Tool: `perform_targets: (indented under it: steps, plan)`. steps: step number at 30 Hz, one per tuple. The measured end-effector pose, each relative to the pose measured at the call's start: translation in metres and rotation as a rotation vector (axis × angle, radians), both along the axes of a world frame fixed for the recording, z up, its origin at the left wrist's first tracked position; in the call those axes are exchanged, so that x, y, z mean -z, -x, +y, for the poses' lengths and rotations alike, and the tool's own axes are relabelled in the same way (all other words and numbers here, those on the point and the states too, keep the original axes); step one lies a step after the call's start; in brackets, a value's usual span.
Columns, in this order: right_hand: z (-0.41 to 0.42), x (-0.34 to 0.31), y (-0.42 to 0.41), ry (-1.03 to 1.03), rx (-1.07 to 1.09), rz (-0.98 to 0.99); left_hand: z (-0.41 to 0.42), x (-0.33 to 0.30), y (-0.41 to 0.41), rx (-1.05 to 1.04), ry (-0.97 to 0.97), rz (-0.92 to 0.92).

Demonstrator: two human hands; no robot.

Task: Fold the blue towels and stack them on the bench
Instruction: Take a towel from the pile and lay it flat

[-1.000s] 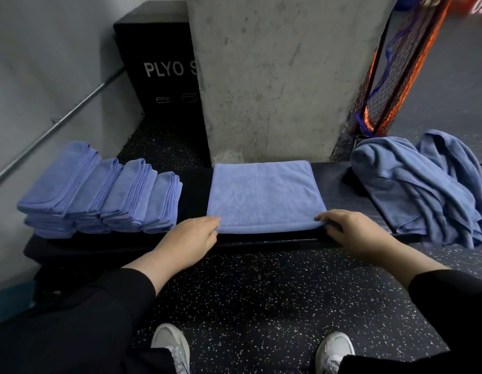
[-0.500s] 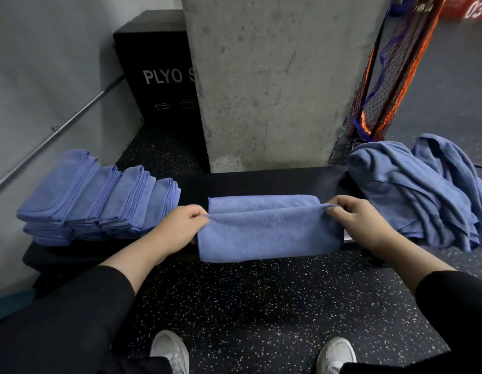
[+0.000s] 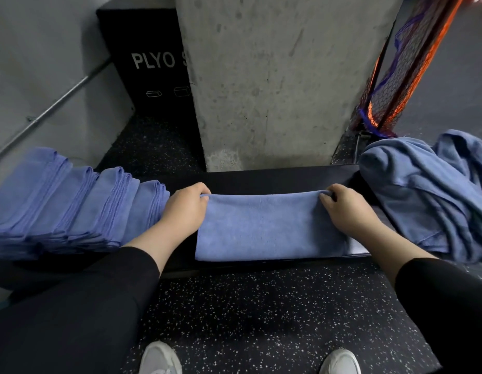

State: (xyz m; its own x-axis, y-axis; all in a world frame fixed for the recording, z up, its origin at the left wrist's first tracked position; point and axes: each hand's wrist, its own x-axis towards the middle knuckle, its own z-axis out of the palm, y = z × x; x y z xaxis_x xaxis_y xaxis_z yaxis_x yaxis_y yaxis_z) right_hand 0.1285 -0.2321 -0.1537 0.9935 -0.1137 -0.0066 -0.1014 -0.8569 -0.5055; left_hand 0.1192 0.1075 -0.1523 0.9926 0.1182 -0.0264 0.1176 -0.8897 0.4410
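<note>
While your left hand (image 3: 183, 211) and right hand (image 3: 347, 211) each pinch a far corner of the blue towel (image 3: 269, 228), it lies between them on the table (image 3: 275, 180), folded over. Next, fold again, then carry it left onto the folded stack (image 3: 72, 206).

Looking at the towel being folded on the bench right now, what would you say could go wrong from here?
The towel reaches the bench's front edge, so a tug from the left hand or right hand might slide it off. The folded stacks lean rightward toward the left wrist; a bump may topple them. The unfolded pile overhangs the bench end and could slip to the floor.
</note>
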Motion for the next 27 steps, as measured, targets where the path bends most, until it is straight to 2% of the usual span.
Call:
perform_targets:
  steps: [4,6,9,11,14,18,21,24,27]
  plan:
    - [0.005,0.006,-0.005,0.059,-0.002,-0.004,-0.002,0.007,-0.008,0.027,-0.078,-0.025]
    - [0.010,0.005,-0.003,0.138,-0.003,-0.070,-0.005,0.012,-0.005,0.087,-0.148,-0.107]
    - [0.029,-0.001,0.004,0.266,-0.056,-0.182,-0.019,0.016,0.001,0.315,-0.175,-0.246]
    - [0.047,-0.003,0.013,0.270,-0.141,-0.186,-0.027,0.019,0.007,0.452,-0.200,-0.202]
    - [0.073,0.004,0.034,0.215,-0.198,-0.113,-0.031,0.032,0.014,0.552,-0.285,-0.049]
    - [0.086,0.025,0.060,0.273,-0.209,0.208,-0.028,0.041,0.018,0.567,-0.317,0.045]
    - [0.080,0.030,0.056,0.281,-0.250,0.199,-0.028,0.041,0.018,0.548,-0.307,0.044]
    - [0.071,0.030,0.039,0.281,-0.300,0.188,-0.028,0.041,0.017,0.527,-0.263,-0.056]
    - [0.063,0.030,0.023,0.293,-0.367,0.143,-0.020,0.042,0.017,0.604,-0.236,-0.118]
